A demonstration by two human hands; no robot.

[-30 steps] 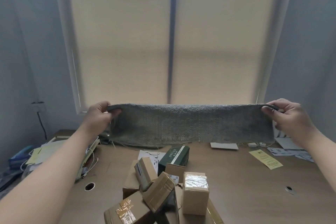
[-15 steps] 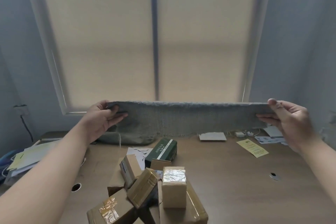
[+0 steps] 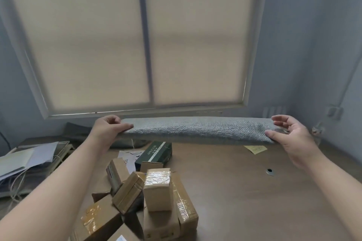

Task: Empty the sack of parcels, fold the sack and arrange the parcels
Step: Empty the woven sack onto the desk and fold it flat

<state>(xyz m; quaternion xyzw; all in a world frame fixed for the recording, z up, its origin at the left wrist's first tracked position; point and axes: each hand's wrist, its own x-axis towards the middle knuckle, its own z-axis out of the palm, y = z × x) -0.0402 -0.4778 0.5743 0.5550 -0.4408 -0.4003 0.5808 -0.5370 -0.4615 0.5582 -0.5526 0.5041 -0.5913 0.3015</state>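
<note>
Sack is folded to a strip and held level above the table, beyond the parcels. Its long axis runs left to right. My left hand and right hand each pinch one end (equally near).

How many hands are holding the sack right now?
2. The left hand grips the sack at its left end, thumb on top. The right hand pinches its right end between thumb and fingers. Neither hand is hidden.
</note>
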